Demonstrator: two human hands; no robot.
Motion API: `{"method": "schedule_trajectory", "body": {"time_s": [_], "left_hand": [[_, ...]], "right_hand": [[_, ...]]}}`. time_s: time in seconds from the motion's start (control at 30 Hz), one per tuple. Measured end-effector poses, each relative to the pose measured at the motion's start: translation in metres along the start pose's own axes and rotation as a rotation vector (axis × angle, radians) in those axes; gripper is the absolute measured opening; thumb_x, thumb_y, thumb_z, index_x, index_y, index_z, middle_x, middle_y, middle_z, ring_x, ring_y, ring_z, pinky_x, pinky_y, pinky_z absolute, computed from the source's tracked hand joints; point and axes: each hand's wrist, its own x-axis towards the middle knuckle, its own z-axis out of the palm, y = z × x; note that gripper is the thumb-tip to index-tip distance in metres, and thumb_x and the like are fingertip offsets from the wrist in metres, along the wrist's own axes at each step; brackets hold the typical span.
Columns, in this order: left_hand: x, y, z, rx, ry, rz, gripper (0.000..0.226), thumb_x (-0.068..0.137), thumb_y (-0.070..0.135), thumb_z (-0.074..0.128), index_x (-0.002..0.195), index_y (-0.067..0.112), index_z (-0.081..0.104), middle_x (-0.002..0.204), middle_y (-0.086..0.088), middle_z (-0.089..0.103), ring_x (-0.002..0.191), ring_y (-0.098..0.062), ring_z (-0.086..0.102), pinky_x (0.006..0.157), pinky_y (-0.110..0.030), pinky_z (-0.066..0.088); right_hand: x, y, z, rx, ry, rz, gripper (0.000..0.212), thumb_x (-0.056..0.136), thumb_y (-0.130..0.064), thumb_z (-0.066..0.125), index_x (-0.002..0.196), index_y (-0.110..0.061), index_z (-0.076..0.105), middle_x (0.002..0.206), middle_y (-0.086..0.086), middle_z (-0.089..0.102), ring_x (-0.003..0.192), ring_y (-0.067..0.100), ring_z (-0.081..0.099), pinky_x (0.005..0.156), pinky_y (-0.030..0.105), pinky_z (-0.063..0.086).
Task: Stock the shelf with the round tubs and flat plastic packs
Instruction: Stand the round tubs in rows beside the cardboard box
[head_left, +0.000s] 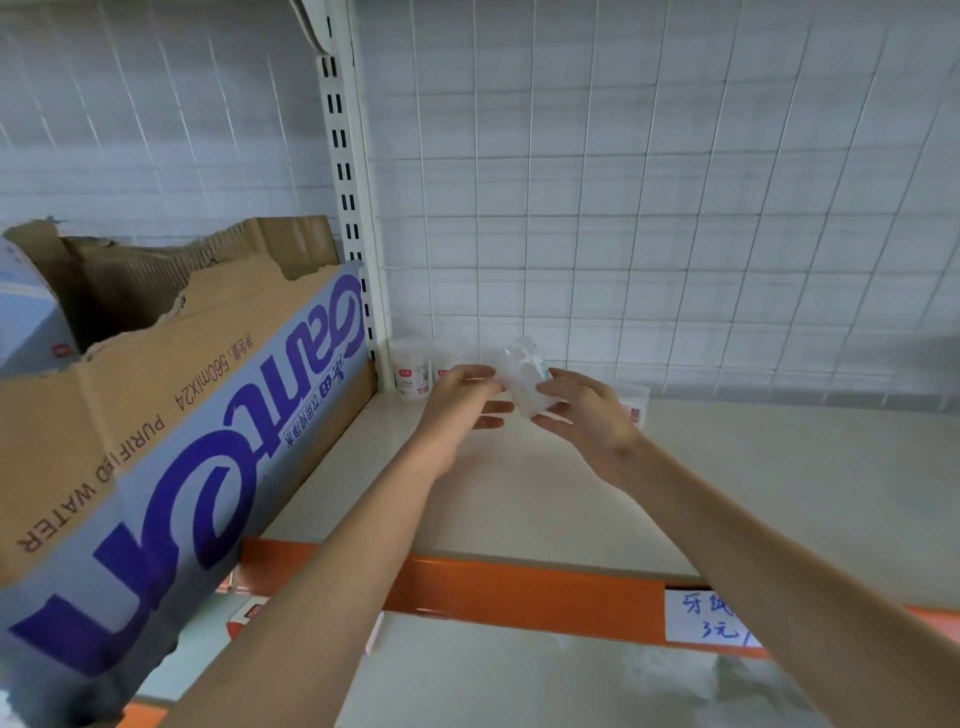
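Observation:
Both my hands reach over the cream shelf toward its back left corner. Between them is a clear flat plastic pack, tilted and slightly blurred. My left hand pinches its left edge with fingers and thumb. My right hand grips its right side. A round white tub stands at the back by the upright post, with a second tub partly hidden behind my left hand. Another flat pack leans at the back, partly behind my right hand.
A torn cardboard water carton with purple lettering sits on the shelf to the left. A white wire grid backs the shelf. The front edge carries an orange strip with a handwritten price label. A lower shelf shows below.

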Motion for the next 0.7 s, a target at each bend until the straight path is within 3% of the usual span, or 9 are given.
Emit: {"method": "schedule_trajectory", "body": {"time_s": [0.1, 0.17, 0.27, 0.33, 0.43, 0.5, 0.57, 0.7], "left_hand": [[0.0, 0.001, -0.001, -0.031, -0.022, -0.018, 0.026, 0.091, 0.028, 0.065, 0.111, 0.012, 0.068, 0.102, -0.006, 0.075, 0.085, -0.022, 0.074, 0.072, -0.031, 0.058], [0.001, -0.002, 0.0, 0.003, -0.036, -0.016, 0.033, 0.086, 0.038, 0.071, 0.111, 0.017, 0.067, 0.104, -0.004, 0.074, 0.088, -0.02, 0.073, 0.077, -0.032, 0.058], [0.0, -0.003, 0.002, 0.072, -0.033, 0.011, 0.042, 0.082, 0.042, 0.075, 0.114, 0.017, 0.062, 0.105, -0.001, 0.071, 0.093, -0.017, 0.07, 0.081, -0.033, 0.058], [0.001, -0.005, 0.003, 0.087, -0.044, 0.022, 0.042, 0.083, 0.042, 0.075, 0.113, 0.017, 0.062, 0.105, 0.0, 0.071, 0.094, -0.015, 0.069, 0.077, -0.029, 0.058], [0.001, -0.006, 0.0, 0.049, -0.038, 0.015, 0.025, 0.087, 0.041, 0.071, 0.104, 0.024, 0.065, 0.102, 0.006, 0.07, 0.096, -0.01, 0.066, 0.072, -0.023, 0.054], [0.004, -0.006, -0.002, -0.009, -0.024, -0.004, 0.021, 0.089, 0.041, 0.068, 0.103, 0.025, 0.068, 0.103, 0.005, 0.072, 0.101, -0.012, 0.066, 0.078, -0.025, 0.053], [0.006, -0.005, -0.004, -0.07, -0.024, -0.02, 0.021, 0.091, 0.038, 0.067, 0.103, 0.021, 0.071, 0.104, 0.001, 0.075, 0.102, -0.015, 0.068, 0.085, -0.03, 0.053], [0.01, -0.008, -0.005, -0.135, -0.02, -0.014, 0.028, 0.092, 0.033, 0.066, 0.114, 0.014, 0.068, 0.106, -0.004, 0.074, 0.1, -0.02, 0.07, 0.08, -0.03, 0.053]], "right_hand": [[0.0, 0.002, 0.002, -0.098, -0.021, -0.028, 0.016, 0.089, -0.006, 0.064, 0.105, -0.008, 0.069, 0.106, 0.012, 0.068, 0.106, 0.026, 0.063, 0.093, 0.032, 0.055], [0.0, 0.003, 0.002, -0.144, -0.017, -0.042, 0.036, 0.083, -0.008, 0.072, 0.117, -0.01, 0.062, 0.118, 0.014, 0.066, 0.113, 0.027, 0.063, 0.097, 0.034, 0.052], [0.0, 0.008, 0.003, -0.266, -0.01, -0.036, 0.076, 0.057, -0.025, 0.083, 0.125, -0.015, 0.049, 0.123, 0.009, 0.061, 0.113, 0.024, 0.062, 0.102, 0.04, 0.049], [0.001, 0.011, 0.002, -0.339, -0.028, -0.04, 0.083, 0.05, -0.034, 0.086, 0.121, -0.018, 0.046, 0.122, 0.009, 0.06, 0.113, 0.022, 0.061, 0.103, 0.042, 0.048], [0.001, 0.01, 0.0, -0.33, -0.064, -0.021, 0.064, 0.07, -0.02, 0.084, 0.118, -0.019, 0.043, 0.117, 0.013, 0.066, 0.104, 0.02, 0.063, 0.102, 0.039, 0.048], [0.0, 0.008, -0.001, -0.253, -0.099, -0.019, 0.047, 0.083, -0.004, 0.073, 0.118, -0.014, 0.044, 0.115, 0.014, 0.068, 0.095, 0.017, 0.063, 0.094, 0.032, 0.05], [0.0, 0.008, -0.001, -0.232, -0.128, -0.034, 0.038, 0.087, 0.001, 0.067, 0.116, -0.012, 0.046, 0.118, 0.014, 0.067, 0.092, 0.015, 0.062, 0.086, 0.027, 0.049], [0.003, 0.01, -0.001, -0.257, -0.092, -0.085, 0.037, 0.086, 0.002, 0.07, 0.113, -0.009, 0.047, 0.12, 0.012, 0.066, 0.097, 0.016, 0.066, 0.088, 0.027, 0.051]]}}
